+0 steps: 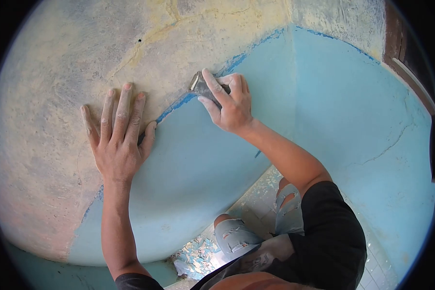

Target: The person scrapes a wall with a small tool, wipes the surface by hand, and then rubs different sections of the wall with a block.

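My left hand (118,137) lies flat on the wall with its fingers spread and dust on them, partly over the bare plaster (72,96) and close to the edge of the light blue paint (203,150). A small dark patch shows beside its thumb. My right hand (232,104) is closed around a dark grey piece of folded sandpaper (198,84) with a pale edge. It presses this against the wall, right at the border between the paint and the plaster. A darker blue strip of paint (179,105) runs along that border between my hands.
A wall corner runs down right of my right hand. Brown wooden frame (393,34) stands at the far right, and a crack (396,140) crosses the blue wall. Paint flakes (198,253) litter the tiled floor (261,205) near my knees (237,237).
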Demonstrator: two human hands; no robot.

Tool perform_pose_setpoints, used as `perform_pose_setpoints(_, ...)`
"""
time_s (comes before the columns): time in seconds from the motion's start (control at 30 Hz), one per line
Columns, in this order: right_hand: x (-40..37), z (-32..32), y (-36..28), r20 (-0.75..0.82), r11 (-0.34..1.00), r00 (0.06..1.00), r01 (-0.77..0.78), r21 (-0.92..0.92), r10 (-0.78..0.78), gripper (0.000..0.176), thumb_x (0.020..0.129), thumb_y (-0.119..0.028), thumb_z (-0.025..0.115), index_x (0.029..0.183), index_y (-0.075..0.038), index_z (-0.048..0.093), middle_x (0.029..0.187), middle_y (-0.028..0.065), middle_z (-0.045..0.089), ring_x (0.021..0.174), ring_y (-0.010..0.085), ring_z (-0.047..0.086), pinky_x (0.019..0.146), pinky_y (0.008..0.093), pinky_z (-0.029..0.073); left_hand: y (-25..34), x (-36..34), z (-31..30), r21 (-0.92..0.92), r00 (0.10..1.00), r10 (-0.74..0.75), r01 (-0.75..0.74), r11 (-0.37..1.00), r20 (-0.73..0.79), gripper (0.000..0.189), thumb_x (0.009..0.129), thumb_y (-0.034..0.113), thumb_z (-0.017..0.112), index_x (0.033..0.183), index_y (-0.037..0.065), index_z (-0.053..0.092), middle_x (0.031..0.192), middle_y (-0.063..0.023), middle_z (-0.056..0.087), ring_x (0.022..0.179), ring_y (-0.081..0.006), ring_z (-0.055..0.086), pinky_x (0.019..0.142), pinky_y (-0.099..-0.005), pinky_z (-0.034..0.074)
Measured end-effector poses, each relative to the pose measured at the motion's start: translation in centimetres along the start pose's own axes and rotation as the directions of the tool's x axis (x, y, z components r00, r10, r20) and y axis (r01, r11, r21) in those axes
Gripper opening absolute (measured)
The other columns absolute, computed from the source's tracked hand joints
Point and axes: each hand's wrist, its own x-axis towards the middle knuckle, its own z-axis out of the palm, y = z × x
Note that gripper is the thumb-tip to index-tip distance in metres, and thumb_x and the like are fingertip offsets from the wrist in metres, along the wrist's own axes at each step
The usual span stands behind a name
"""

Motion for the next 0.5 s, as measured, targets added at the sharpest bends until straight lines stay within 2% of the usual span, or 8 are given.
perform_pose_setpoints(0.03, 1.4, -0.1, 2.4, -0.009, 0.999, 0.999, 0.043, -0.032, -0.043, 0.055, 0.097, -0.029, 0.064, 0.145, -0.002, 0.055, 0.102, 0.0126, 0.050, 0.097, 0.0305, 0.048, 0.086, 0.0425, 0.046, 0.0, 0.0, 0.1, 0.001, 1.000, 0.002, -0.002, 1.000, -0.011, 0.057, 0.090, 0.050, 0.072, 0.144, 0.040, 0.055, 0.157, 0.0126, 0.046, 0.146, -0.0142, 0.040, 0.131, -0.0506, 0.013)
perform_pose_setpoints(0.1, 6.5, -0.2, 8.1, -0.161, 0.966, 0.962, -0.239, -0.100, 0.221, 0.057, 0.098, -0.025, 0.064, 0.148, -0.001, 0.052, 0.103, 0.0125, 0.050, 0.096, 0.0287, 0.048, 0.092, 0.0410, 0.043, 0.0, -0.1, 0.1, 0.002, 1.000, 0.002, -0.002, 1.000, -0.009, 0.056, 0.091, 0.051, 0.072, 0.144, 0.040, 0.056, 0.156, 0.0125, 0.046, 0.146, -0.0146, 0.040, 0.131, -0.0507, 0.014)
perform_pose_setpoints(0.2, 10.3, 0.9, 9.2, -0.321, 0.897, 0.863, -0.435, -0.078, 0.391, 0.057, 0.099, -0.025, 0.064, 0.149, -0.003, 0.051, 0.102, 0.0131, 0.049, 0.099, 0.0290, 0.047, 0.093, 0.0422, 0.043, 0.5, 0.6, -0.1, 0.023, 1.000, 0.004, -0.004, 1.000, -0.002, 0.056, 0.091, 0.051, 0.071, 0.143, 0.040, 0.056, 0.156, 0.0121, 0.047, 0.146, -0.0151, 0.040, 0.131, -0.0505, 0.015)
perform_pose_setpoints(0.27, 8.2, 1.0, 7.1, -0.265, 0.921, 0.905, -0.373, -0.116, 0.333, 0.057, 0.100, -0.029, 0.062, 0.150, -0.004, 0.051, 0.103, 0.0144, 0.049, 0.101, 0.0295, 0.047, 0.093, 0.0414, 0.043, 0.5, 0.5, -0.3, 0.013, 1.000, 0.003, -0.003, 1.000, 0.000, 0.055, 0.091, 0.051, 0.071, 0.143, 0.040, 0.056, 0.156, 0.0120, 0.047, 0.146, -0.0153, 0.040, 0.131, -0.0507, 0.015)
perform_pose_setpoints(0.37, 7.7, 0.1, 7.8, -0.043, 0.997, 0.998, 0.038, -0.074, -0.041, 0.056, 0.100, -0.037, 0.060, 0.148, -0.008, 0.054, 0.110, 0.0161, 0.047, 0.104, 0.0344, 0.049, 0.092, 0.0472, 0.047, 0.5, 0.6, 0.0, 0.011, 1.000, 0.006, -0.005, 1.000, -0.017, 0.055, 0.090, 0.052, 0.071, 0.143, 0.040, 0.057, 0.157, 0.0131, 0.046, 0.146, -0.0145, 0.040, 0.131, -0.0522, 0.016)
perform_pose_setpoints(0.4, 9.1, 0.2, 9.3, -0.047, 0.997, 0.998, 0.031, -0.073, -0.034, 0.056, 0.100, -0.037, 0.060, 0.148, -0.008, 0.054, 0.110, 0.0161, 0.047, 0.104, 0.0344, 0.049, 0.092, 0.0472, 0.047, 0.4, 0.4, 0.1, 0.006, 1.000, 0.010, -0.009, 1.000, -0.017, 0.055, 0.090, 0.052, 0.071, 0.142, 0.040, 0.058, 0.157, 0.0143, 0.045, 0.146, -0.0136, 0.040, 0.130, -0.0535, 0.018)
perform_pose_setpoints(0.47, 11.9, -0.1, 11.4, -0.218, 0.949, 0.946, -0.277, -0.150, 0.241, 0.056, 0.100, -0.039, 0.060, 0.149, -0.011, 0.054, 0.106, 0.0140, 0.046, 0.103, 0.0341, 0.049, 0.094, 0.0463, 0.046, 0.3, 0.9, 0.0, 0.014, 1.000, 0.008, -0.008, 1.000, -0.022, 0.055, 0.090, 0.052, 0.071, 0.142, 0.040, 0.058, 0.157, 0.0146, 0.045, 0.146, -0.0134, 0.040, 0.130, -0.0527, 0.018)
perform_pose_setpoints(0.5, 11.6, 0.1, 10.8, -0.200, 0.944, 0.946, -0.289, -0.158, 0.256, 0.056, 0.100, -0.039, 0.060, 0.149, -0.011, 0.054, 0.106, 0.0140, 0.046, 0.103, 0.0341, 0.049, 0.094, 0.0463, 0.046, 0.5, 0.6, -0.3, 0.014, 1.000, 0.007, -0.007, 1.000, -0.012, 0.055, 0.090, 0.052, 0.071, 0.142, 0.040, 0.058, 0.157, 0.0149, 0.045, 0.146, -0.0132, 0.040, 0.131, -0.0519, 0.018)
